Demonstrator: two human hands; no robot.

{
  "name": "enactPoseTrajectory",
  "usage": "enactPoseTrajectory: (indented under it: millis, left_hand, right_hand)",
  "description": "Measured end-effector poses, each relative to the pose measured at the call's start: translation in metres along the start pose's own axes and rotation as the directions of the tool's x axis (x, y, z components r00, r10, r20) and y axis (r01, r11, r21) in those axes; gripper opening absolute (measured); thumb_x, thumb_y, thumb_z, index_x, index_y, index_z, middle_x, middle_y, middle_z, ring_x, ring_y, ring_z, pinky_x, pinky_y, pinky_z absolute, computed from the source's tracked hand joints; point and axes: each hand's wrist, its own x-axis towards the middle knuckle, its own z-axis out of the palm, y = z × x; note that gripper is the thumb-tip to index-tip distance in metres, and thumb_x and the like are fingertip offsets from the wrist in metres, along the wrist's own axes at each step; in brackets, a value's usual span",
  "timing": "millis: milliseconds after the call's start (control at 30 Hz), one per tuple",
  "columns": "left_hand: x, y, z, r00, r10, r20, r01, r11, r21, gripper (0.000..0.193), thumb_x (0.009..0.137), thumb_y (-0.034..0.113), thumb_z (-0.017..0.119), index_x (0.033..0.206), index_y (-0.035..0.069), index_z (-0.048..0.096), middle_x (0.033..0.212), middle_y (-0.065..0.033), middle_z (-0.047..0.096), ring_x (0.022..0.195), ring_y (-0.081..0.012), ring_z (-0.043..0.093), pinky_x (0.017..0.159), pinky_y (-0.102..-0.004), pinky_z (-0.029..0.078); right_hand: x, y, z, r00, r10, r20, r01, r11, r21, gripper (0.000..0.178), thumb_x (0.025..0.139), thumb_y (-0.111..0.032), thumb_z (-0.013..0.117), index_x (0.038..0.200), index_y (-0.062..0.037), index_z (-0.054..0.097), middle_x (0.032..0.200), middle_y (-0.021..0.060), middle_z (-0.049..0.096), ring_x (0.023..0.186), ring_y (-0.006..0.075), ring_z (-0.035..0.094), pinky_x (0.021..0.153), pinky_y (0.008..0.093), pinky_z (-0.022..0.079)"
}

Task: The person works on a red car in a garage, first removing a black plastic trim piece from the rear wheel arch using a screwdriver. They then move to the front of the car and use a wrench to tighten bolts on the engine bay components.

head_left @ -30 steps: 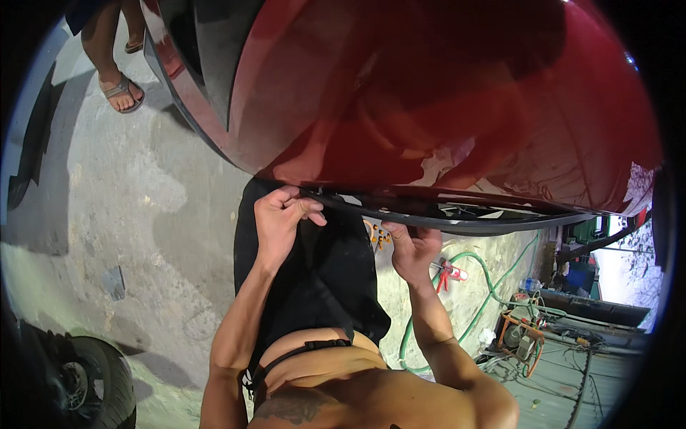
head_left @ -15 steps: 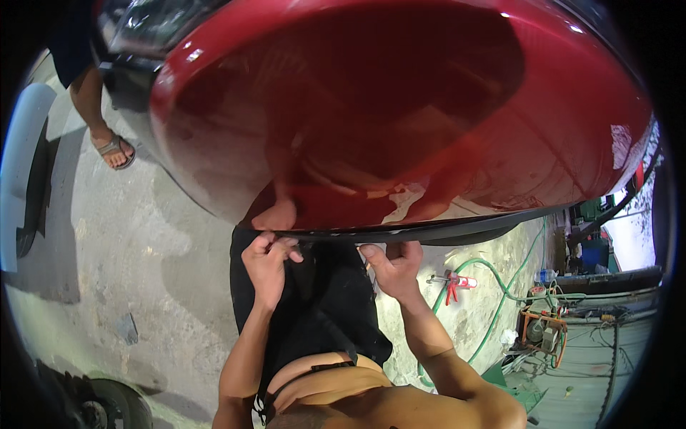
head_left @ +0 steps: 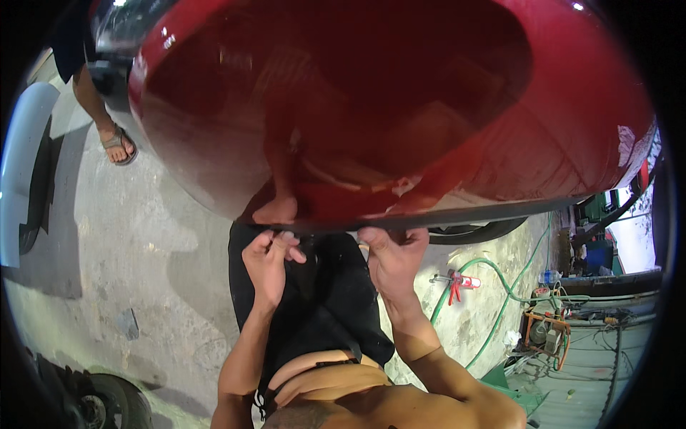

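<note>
A glossy red car body panel (head_left: 429, 129) fills the upper middle. A black trim strip (head_left: 493, 214) runs along its lower edge. My right hand (head_left: 394, 261) pinches this strip, its thumb on the near side and its fingers bent up against the edge. Further left, my left hand (head_left: 268, 264) is at the same edge, with thumb and forefinger close together on the strip and the other fingers loosely curled. The panel edge partly hides what its fingertips press.
A red-and-white caulking gun (head_left: 457, 282) lies on the concrete floor beside a green hose (head_left: 500, 286). Another person's sandalled foot (head_left: 118, 146) stands at the left, near a pale blue panel (head_left: 28, 157). A tyre (head_left: 114, 404) sits at the lower left.
The strip appears broader and nearer along the edge. My right hand has shifted up slightly against it, while the left has hardly moved. The view has tilted a little.
</note>
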Motion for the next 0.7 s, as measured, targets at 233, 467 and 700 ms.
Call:
enactPoseTrajectory:
  millis: [233,467,700]
  left_hand:
    - [-0.004,-0.006,0.004,0.996,0.064,-0.056,-0.061,0.997,0.043,0.029,0.097,0.022,0.061,0.081,-0.001,0.064,0.075,-0.005,0.067,0.06,-0.0111,0.063,0.06,-0.0217,0.043]
    - [-0.04,0.053,-0.014,0.325,0.921,-0.217,-0.729,0.39,0.562,0.033,0.104,0.019,0.032,0.117,-0.004,0.051,0.123,-0.0167,0.054,0.113,-0.0242,0.053,0.097,-0.0346,0.043]
    - [-0.058,0.119,0.037,-0.32,0.891,-0.323,-0.752,-0.032,0.658,0.073,0.1,0.062,0.022,0.134,0.0,0.042,0.138,-0.0235,0.047,0.133,-0.0328,0.042,0.112,-0.0444,0.03]
  right_hand:
    - [0.007,0.0,0.014,0.997,-0.067,-0.027,0.067,0.997,0.027,0.023,0.079,0.001,0.078,0.097,-0.0001,0.064,0.094,0.0074,0.068,0.085,0.012,0.062,0.08,0.0268,0.049]
    - [0.007,-0.001,0.011,0.994,-0.089,-0.056,0.087,0.995,-0.043,0.02,0.08,-0.002,0.079,0.093,-0.0018,0.064,0.089,0.002,0.067,0.081,0.0087,0.061,0.077,0.0239,0.048]
    - [0.003,0.006,0.011,0.998,-0.026,0.056,0.017,0.989,0.145,0.02,0.081,0.006,0.074,0.099,0.0011,0.066,0.093,0.0057,0.07,0.084,0.0114,0.065,0.077,0.0261,0.052]
